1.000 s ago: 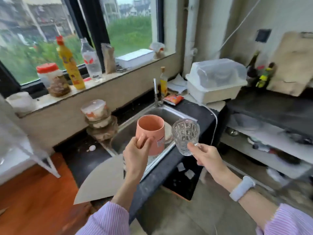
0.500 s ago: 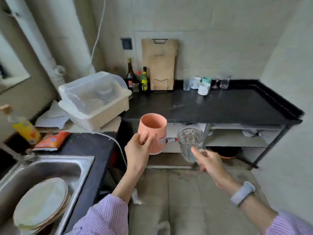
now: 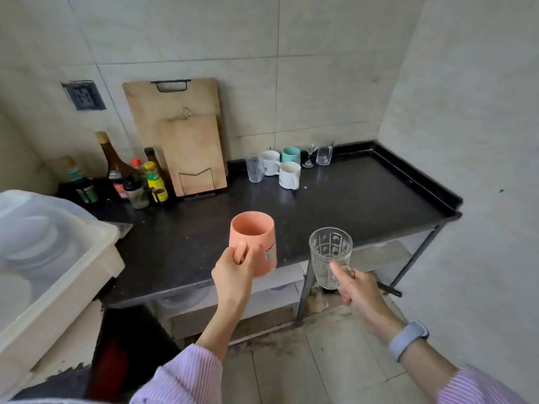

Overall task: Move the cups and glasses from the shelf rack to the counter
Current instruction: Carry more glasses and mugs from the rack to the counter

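You have two bare hands. Your left hand (image 3: 233, 272) and your right hand (image 3: 360, 290) wear no gloves and no rings that you can see. Both arms have a shirt with thin purple and white stripes. The left sleeve (image 3: 180, 377) is pushed up near the elbow. The right sleeve (image 3: 478, 387) sits at the picture's edge. On your right wrist is a band (image 3: 408, 339), pale blue-grey, maybe a watch; its face is hidden.

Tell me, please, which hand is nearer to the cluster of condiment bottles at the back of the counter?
The left hand, holding the orange cup, is nearer the condiment bottles, which stand up-left of it. The right hand, holding the clear glass, is farther right.
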### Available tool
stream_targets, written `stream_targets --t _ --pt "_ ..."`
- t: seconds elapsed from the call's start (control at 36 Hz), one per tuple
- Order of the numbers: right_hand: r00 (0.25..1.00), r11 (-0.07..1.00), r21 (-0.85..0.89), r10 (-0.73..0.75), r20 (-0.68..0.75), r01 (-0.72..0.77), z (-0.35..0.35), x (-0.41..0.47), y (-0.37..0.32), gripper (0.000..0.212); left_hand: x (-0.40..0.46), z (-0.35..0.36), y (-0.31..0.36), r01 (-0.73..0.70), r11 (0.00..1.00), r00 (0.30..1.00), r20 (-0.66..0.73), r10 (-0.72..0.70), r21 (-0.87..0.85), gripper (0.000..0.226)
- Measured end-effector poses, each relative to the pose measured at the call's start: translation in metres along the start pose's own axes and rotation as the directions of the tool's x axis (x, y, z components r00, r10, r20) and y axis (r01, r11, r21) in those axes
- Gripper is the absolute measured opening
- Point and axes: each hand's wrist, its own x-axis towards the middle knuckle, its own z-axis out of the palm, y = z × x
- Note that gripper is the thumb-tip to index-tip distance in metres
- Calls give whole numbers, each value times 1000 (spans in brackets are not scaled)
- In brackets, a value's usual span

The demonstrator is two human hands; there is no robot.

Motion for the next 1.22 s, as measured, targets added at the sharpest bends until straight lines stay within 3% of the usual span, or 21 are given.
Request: stream_targets --t 0.14,0.25,0.5,0.69,1.22 --pt "998 998 52 50 -46 -48 3 75 -4 44 63 53 -10 46 999 999 29 -46 8 19" --pt "997 993 87 77 -14 -76 6 151 -4 46 117 100 -20 82 997 996 29 -82 -13 29" --pt "975 969 112 218 32 -220 17 340 -8 46 243 203 -49 231 968 972 -75 -224 93 24" --pt "972 970 71 232 25 -233 31 452 -10 43 310 260 -73 321 942 941 -144 -305 98 28" --pt "978 972 128 203 -39 -197 72 576 -2 41 361 312 -110 449 893 874 -223 -432 30 27"
